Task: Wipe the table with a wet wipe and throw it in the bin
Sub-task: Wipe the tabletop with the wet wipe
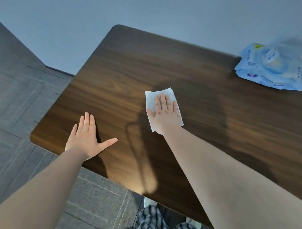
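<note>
A dark wooden table (128, 63) fills the middle of the view. A white wet wipe (152, 99) lies spread flat on it near the centre. My right hand (165, 113) presses palm-down on the wipe, fingers together and pointing away from me. My left hand (87, 137) rests flat on the table near its left front corner, fingers spread, thumb out to the right, holding nothing. No bin is in view.
A blue pack of wet wipes (268, 67) lies at the table's far right edge, against a pale wall (143, 10). Grey stone-patterned floor (18, 102) lies to the left and in front. My checked trousers (150, 219) show below the table's near edge.
</note>
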Demonstrator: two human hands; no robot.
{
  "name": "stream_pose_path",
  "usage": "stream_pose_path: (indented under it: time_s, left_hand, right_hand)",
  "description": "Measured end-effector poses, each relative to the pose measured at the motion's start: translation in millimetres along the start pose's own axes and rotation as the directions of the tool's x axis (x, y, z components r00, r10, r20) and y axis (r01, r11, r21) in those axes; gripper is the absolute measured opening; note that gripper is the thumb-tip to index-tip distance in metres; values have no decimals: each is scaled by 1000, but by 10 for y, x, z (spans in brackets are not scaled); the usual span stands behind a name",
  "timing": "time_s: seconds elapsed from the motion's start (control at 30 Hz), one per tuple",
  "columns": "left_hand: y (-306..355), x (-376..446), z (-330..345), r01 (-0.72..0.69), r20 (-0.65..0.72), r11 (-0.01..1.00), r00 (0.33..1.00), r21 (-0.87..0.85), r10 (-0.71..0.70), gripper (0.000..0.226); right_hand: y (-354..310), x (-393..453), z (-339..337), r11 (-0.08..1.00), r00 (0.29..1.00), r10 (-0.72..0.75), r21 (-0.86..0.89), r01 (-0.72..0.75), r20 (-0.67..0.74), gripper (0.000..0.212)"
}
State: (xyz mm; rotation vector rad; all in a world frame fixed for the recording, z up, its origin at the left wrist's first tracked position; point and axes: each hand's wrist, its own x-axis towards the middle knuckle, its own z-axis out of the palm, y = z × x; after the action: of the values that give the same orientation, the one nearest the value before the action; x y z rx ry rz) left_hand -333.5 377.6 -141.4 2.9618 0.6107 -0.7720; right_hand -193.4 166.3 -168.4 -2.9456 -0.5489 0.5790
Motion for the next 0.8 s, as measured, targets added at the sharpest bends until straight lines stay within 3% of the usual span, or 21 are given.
stream_pose_path:
  time_s: [0.33, 0.63, 0.8]
  left_hand:
    - [-108, 53, 154, -11, -46, 997, 999, -71, 7, 126]
    - [-105, 29, 116, -17, -22, 998, 1000, -57, 16, 125]
    - [-14, -127, 122, -39, -78, 998, 996, -49, 36, 110]
  right_hand:
    - [-1289, 246, 127, 967, 966, -256, -14, 255, -40, 65]
    - [-1156, 89, 227, 925, 926, -377, -53, 376, -19, 66]
    - [-838, -225, 257, 944, 944, -329, -21, 329, -5, 65]
